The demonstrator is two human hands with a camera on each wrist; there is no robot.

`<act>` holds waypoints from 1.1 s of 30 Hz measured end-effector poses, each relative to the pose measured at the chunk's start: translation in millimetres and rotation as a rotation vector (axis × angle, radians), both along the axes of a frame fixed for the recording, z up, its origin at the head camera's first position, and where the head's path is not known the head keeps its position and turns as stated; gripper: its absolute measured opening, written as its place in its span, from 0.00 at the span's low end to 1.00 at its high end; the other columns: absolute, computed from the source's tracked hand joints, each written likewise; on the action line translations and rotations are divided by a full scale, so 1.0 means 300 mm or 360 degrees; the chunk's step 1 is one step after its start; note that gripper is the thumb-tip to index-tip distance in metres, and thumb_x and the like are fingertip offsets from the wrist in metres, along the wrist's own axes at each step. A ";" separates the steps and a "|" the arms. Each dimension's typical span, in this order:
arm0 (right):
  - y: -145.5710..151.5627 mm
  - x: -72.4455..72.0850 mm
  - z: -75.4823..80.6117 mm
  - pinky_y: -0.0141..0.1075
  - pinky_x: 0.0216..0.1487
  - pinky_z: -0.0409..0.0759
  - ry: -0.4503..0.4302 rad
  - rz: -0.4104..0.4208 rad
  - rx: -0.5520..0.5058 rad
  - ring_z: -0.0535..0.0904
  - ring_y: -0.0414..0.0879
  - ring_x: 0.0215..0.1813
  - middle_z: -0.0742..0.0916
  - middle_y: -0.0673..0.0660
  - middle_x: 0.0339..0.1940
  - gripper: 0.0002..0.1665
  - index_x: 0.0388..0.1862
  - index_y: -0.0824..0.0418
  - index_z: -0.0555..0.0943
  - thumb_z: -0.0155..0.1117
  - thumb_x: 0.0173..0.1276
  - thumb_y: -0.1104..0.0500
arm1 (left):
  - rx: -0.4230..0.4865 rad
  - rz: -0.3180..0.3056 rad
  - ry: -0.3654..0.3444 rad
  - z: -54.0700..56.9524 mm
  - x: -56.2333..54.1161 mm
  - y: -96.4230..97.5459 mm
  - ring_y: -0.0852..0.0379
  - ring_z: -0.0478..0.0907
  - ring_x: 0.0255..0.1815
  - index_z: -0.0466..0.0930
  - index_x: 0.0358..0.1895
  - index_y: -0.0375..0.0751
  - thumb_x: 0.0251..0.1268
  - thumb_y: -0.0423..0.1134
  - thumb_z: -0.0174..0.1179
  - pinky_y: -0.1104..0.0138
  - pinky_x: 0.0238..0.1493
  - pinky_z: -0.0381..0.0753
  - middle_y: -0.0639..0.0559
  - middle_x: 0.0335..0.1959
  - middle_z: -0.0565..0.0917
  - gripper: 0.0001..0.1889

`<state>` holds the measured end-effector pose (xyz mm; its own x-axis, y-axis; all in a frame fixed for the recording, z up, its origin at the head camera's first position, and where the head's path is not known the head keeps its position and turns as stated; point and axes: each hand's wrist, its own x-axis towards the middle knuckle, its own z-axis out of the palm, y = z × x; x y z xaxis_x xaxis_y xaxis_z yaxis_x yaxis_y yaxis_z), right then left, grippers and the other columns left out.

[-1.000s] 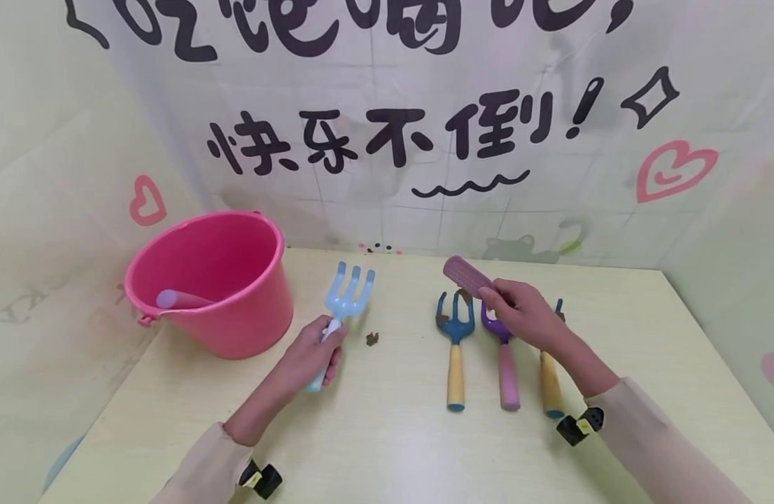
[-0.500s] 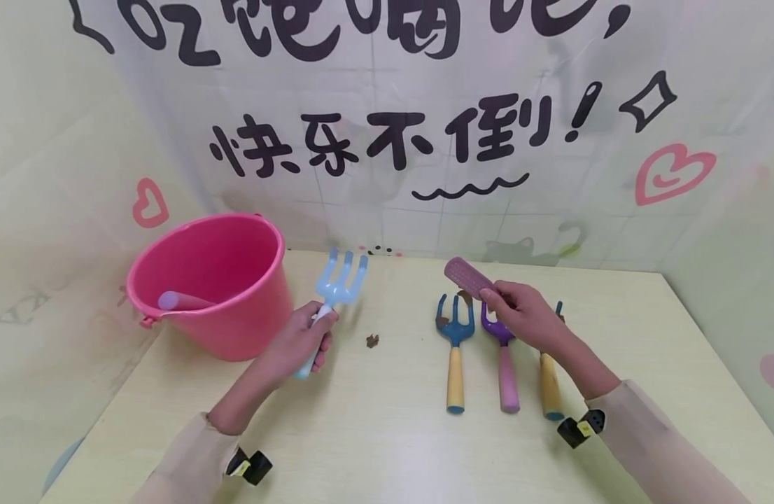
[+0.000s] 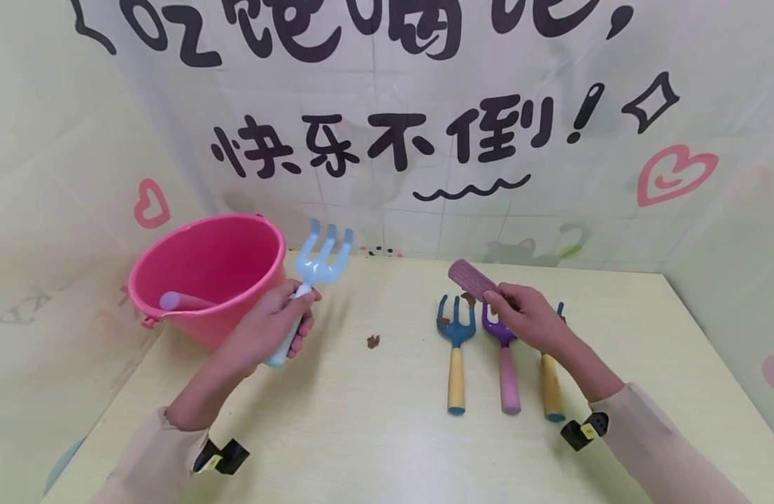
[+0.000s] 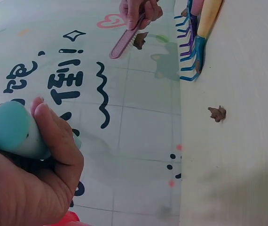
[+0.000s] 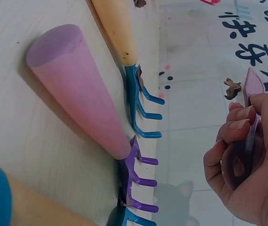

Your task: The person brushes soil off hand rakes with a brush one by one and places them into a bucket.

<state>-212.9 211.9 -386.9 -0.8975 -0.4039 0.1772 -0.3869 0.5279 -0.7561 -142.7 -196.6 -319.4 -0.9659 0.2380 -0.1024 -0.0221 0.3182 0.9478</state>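
Observation:
My left hand (image 3: 270, 329) grips the handle of a light blue garden hand fork (image 3: 322, 269), tines pointing up, raised beside the pink bucket (image 3: 201, 329). The turquoise end of its handle shows close up in the left wrist view. With my right hand (image 3: 530, 316) I hold a purple brush (image 3: 472, 280) over the tools on the right. Pale bristles line its underside, and a brown crumpled clump (image 4: 140, 40) is at them. Below lie a blue fork (image 3: 456, 330), a purple fork (image 3: 509, 381) and another yellow-handled fork (image 3: 552, 392), partly hidden by my right arm.
A pale lilac handle (image 3: 184, 301) leans inside the bucket at the table's left. One small brown clump (image 3: 374, 341) lies on the table (image 3: 387, 420) between my hands. Brown bits cling to the blue fork's tines. A printed sheet (image 3: 393, 182) hangs behind the table.
My left hand has lifted the light blue fork and carried it left toward the bucket. The right hand with the brush has barely moved.

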 end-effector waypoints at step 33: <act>0.020 0.007 -0.018 0.34 0.21 0.65 0.0003 -0.0018 -0.0015 0.67 0.44 0.22 0.74 0.52 0.19 0.16 0.32 0.63 0.77 0.55 0.82 0.56 | -0.0286 0.0195 0.0012 0.227 0.023 -0.232 0.51 0.80 0.27 0.66 0.64 0.26 0.80 0.44 0.52 0.64 0.29 0.84 0.39 0.35 0.78 0.23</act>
